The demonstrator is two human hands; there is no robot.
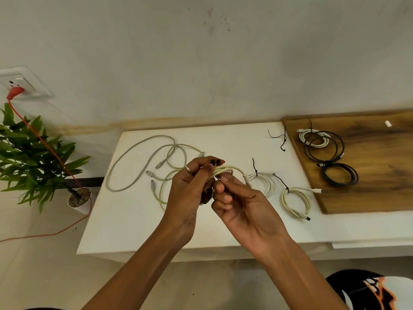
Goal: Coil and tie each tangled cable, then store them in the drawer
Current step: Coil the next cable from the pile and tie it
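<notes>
In hand: a cream cable coil is held above the white table, between both hands.
Left hand: its fingers are closed round the bundled loops of the coil.
Right hand: thumb and forefinger pinch a thin black tie against the coil; whether it is knotted yet cannot be told.
Done on the table: two pale coils, one white and one cream, lie tied with black ties to the right of the hands.
Done on the wooden board: a white-and-black pair of coils and a dark coil lie bundled.
Left to do: a loose tangle of grey and greenish cables lies uncoiled behind the left hand.
Spare tie: lies near the back edge of the table, unused.
Storage: judged not begun, since every finished coil lies out in the open.
Hidden: no drawer is in view; the hands cover the tie's ends and part of the tangle, so the count of loose cables is uncertain.
</notes>
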